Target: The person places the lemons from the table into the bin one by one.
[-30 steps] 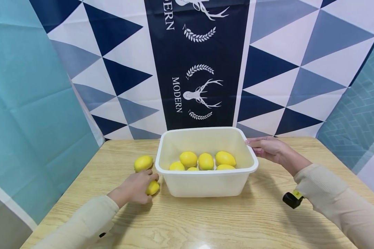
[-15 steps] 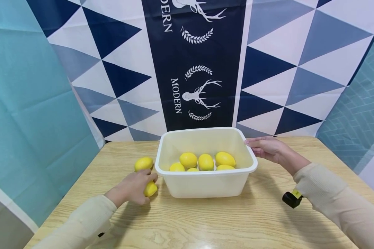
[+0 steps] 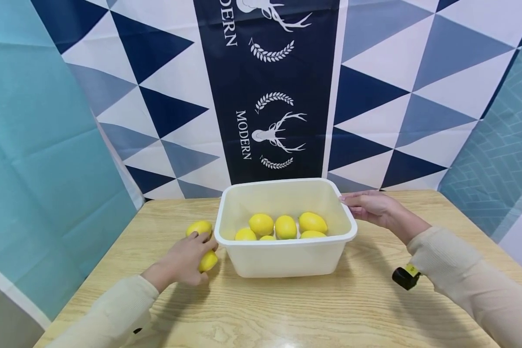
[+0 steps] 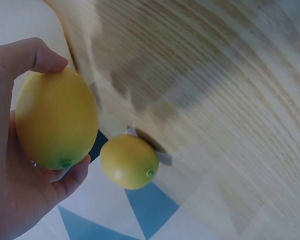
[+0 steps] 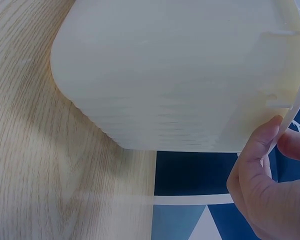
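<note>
My left hand grips a yellow lemon at the left of the white plastic bin. In the left wrist view the held lemon lies between thumb and fingers, its green-tinged end showing. A second lemon rests on the table just beyond this hand, partly covered by the fingers in the head view. My right hand pinches the bin's right rim; in the right wrist view thumb and fingers sit on both sides of the rim. Several lemons lie inside the bin.
The bin stands on a wood-grain table. A patterned cloth hangs behind the table, with a teal sheet along the left. A small black device is attached below the right sleeve.
My left hand has shifted slightly left with the lemon, a little away from the bin, and its fingers now overlap the lemon behind. My right hand keeps its hold on the rim.
</note>
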`<act>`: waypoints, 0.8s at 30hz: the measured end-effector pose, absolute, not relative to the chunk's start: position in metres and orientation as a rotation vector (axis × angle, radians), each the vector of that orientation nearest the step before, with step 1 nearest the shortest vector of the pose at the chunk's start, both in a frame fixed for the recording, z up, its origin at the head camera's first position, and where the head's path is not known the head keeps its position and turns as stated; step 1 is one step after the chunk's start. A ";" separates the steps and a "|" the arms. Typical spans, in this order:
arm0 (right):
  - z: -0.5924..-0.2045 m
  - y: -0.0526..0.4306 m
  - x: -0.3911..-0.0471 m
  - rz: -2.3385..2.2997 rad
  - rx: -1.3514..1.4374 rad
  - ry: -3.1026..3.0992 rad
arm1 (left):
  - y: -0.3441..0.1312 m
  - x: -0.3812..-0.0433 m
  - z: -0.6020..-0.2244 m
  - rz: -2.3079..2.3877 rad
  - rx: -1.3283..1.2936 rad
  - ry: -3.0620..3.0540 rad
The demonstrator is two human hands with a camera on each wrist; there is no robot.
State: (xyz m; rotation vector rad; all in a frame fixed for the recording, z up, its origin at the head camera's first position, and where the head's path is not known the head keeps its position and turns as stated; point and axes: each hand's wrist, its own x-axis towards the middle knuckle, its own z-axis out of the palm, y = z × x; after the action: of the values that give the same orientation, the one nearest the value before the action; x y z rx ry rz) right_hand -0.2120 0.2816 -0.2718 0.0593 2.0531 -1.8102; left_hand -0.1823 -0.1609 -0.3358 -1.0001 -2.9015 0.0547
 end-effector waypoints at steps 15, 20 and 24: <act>-0.271 0.281 -0.212 -1.823 0.076 2.033 | -0.165 -0.183 -0.320 0.042 -1.003 -2.917; -0.271 0.280 -0.212 -1.831 0.089 2.026 | -0.166 -0.181 -0.318 0.023 -1.003 -2.922; -0.271 0.279 -0.213 -1.830 0.104 2.027 | -0.166 -0.181 -0.316 0.021 -1.021 -2.914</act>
State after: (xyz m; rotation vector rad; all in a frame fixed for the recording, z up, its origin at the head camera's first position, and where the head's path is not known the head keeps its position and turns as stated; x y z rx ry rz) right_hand -0.2127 0.2793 -0.2707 0.1036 2.0270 -1.8302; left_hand -0.1811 -0.1662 -0.3156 -1.0207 -2.9144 0.0210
